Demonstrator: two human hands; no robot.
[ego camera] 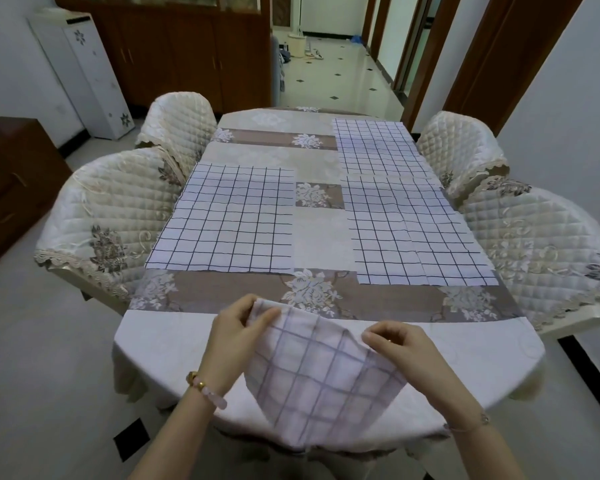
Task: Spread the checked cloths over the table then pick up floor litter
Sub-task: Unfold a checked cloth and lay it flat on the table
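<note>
A white cloth with a faint checked pattern (319,379) hangs over the near edge of the table (153,341). My left hand (238,332) pinches its upper left corner and my right hand (400,344) pinches its upper right edge. Three checked cloths lie flat on the floral tablecloth: one on the left (227,220), one at the near right (416,233) and one at the far right (374,147). The right-hand cloths overlap slightly.
Four quilted cream chairs flank the table, two on the left (108,216) and two on the right (541,244). A wooden cabinet (174,53) and a white appliance (84,77) stand at the back left. A tiled hallway (336,71) runs beyond the table.
</note>
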